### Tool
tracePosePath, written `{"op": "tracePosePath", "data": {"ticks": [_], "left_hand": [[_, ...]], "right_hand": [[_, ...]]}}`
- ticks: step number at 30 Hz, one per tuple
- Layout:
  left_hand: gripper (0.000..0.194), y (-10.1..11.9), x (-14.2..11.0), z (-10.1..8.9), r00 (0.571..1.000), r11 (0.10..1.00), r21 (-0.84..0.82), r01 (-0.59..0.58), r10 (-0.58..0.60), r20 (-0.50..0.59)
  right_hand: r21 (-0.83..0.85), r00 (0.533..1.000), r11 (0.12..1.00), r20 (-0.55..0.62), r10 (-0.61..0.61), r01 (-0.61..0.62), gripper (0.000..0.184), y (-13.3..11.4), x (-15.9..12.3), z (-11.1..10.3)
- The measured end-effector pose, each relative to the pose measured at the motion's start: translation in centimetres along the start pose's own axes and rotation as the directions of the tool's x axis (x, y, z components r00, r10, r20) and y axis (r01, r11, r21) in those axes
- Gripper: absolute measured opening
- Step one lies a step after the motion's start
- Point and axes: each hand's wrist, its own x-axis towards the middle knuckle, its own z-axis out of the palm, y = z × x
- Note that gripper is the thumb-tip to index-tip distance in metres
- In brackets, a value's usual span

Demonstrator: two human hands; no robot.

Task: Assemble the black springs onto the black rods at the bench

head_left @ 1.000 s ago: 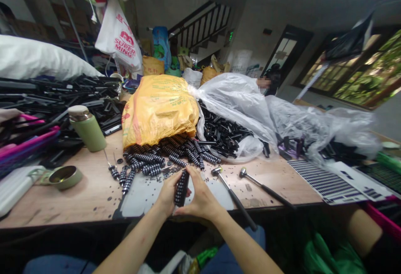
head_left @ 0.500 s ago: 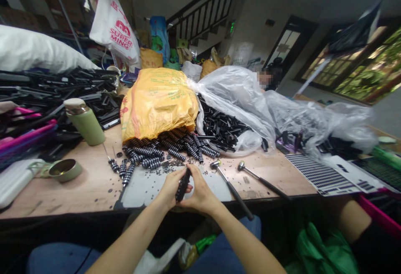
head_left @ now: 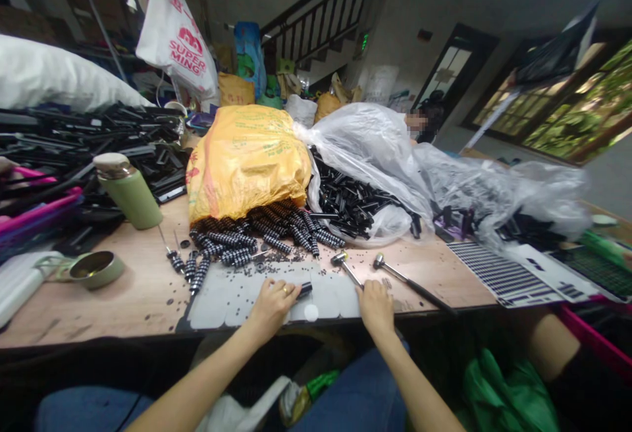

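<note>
My left hand [head_left: 272, 305] is closed around a small black plastic piece [head_left: 305, 290], whose end sticks out past the fingers over a grey-white board [head_left: 227, 300]. My right hand [head_left: 377, 305] is wrapped around the handle of a hammer [head_left: 340, 259]; its metal head points away from me, and the rest of the handle is hidden by the hand. Right of it lies a second hammer [head_left: 419, 289] with a black grip. Tiny black bits are scattered over the board. Beyond it, ridged black-and-white rods [head_left: 239, 247] spill from a yellow sack [head_left: 249, 162].
Clear plastic bags [head_left: 375, 142] hold loose black parts [head_left: 345, 198]. Left of the sack stand a green flask [head_left: 129, 195] and a green cup [head_left: 96, 269]. Striped sheets [head_left: 498, 277] lie at the right. Another person [head_left: 428, 119] sits beyond the bags.
My hands have come apart. The left keeps the black piece and lowers it over the board. The right has moved rightward and taken hold of the nearer hammer's handle.
</note>
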Motion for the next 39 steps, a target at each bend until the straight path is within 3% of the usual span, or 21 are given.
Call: {"op": "tracePosePath", "data": {"ticks": [3,7,11,14,17,20,22,27,29,31,34,36,39], "left_hand": [[0.035,-0.1,0.2,-0.7,1.000,0.998,0.068,0.013,-0.013,-0.011],[0.039,-0.1,0.1,-0.7,1.000,0.995,0.096,0.027,-0.026,-0.005],[0.041,0.6,-0.1,-0.2,0.998,0.989,0.131,0.066,-0.069,0.016],[0.042,2.0,-0.2,0.5,0.998,0.986,0.152,0.064,-0.067,0.018],[0.055,3.3,-0.5,1.3,0.998,0.989,0.142,0.049,-0.053,0.028],[0.055,3.4,-0.5,1.8,0.999,0.992,0.120,0.038,-0.042,0.028],[0.052,3.1,-0.1,1.8,0.998,0.996,0.078,0.038,-0.042,0.053],[0.035,3.2,1.3,-0.5,0.952,0.964,-0.083,0.252,-0.232,0.200],[0.028,2.9,1.2,-2.2,0.953,0.958,-0.142,0.250,-0.217,0.213],[0.024,1.0,1.0,-4.0,0.955,0.957,-0.116,0.265,-0.245,0.164],[0.030,-4.8,1.4,-6.2,0.899,0.889,0.133,0.439,-0.435,-0.058],[0.042,-9.1,2.1,-7.0,0.922,0.889,0.246,0.387,-0.375,-0.097],[0.040,-13.5,3.2,-7.1,0.971,0.934,0.271,0.231,-0.240,-0.002]], "right_hand": [[0.052,0.997,0.998,0.064,-0.051,0.048,0.024,0.7,-0.7,-1.0],[0.301,0.976,0.936,0.059,-0.211,0.184,0.039,-1.5,-3.9,-1.1],[0.281,0.966,0.940,0.115,-0.231,0.192,0.045,-3.1,-5.8,-1.7],[0.436,0.968,0.877,0.045,-0.247,0.204,0.045,-4.2,-6.0,-3.7],[0.569,0.952,0.782,-0.008,-0.306,0.256,0.043,-6.3,-6.5,-4.8],[0.442,0.894,0.829,0.119,-0.433,0.343,0.038,-8.4,-7.4,-3.8],[0.337,0.872,0.870,0.210,-0.442,0.360,0.035,-9.0,-7.6,-2.9],[0.368,0.934,0.890,0.126,-0.334,0.269,0.040,-6.7,-5.4,-2.6],[0.311,0.962,0.929,0.116,-0.246,0.200,0.039,-4.6,-3.6,-2.4],[0.215,0.981,0.969,0.126,-0.150,0.121,0.036,-2.1,-1.8,-1.7],[0.095,0.988,0.995,0.147,-0.046,0.032,0.032,0.9,0.1,-0.4],[0.044,0.994,0.999,0.111,-0.025,0.020,0.029,1.8,1.2,0.1],[0.048,0.992,0.992,-0.051,-0.113,0.116,0.021,1.1,3.2,0.0]]}}
